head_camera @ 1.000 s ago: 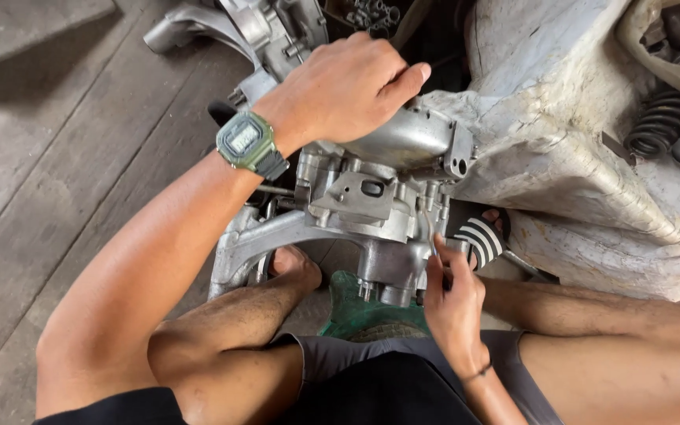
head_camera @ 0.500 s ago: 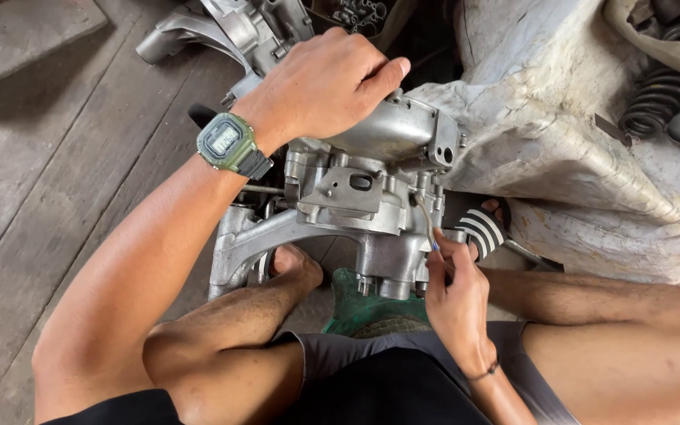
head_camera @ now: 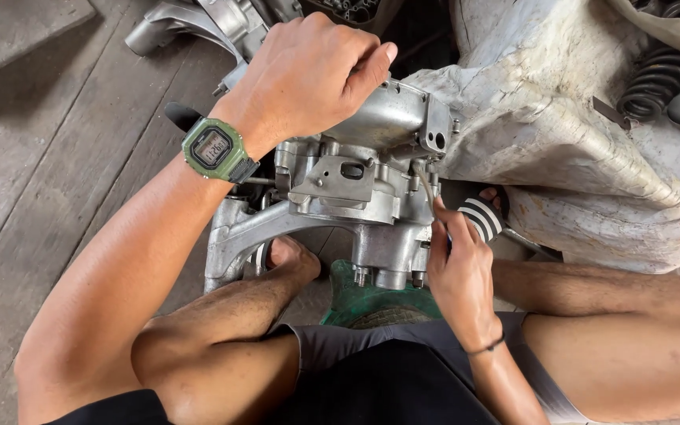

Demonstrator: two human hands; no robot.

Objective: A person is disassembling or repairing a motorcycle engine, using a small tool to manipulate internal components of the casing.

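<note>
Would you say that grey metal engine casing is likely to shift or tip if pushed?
Probably heavy and rigid: the engine casing looks like thick cast metal. It may rock, since the left hand presses its top. Its bare surfaces could be slippery.
</note>
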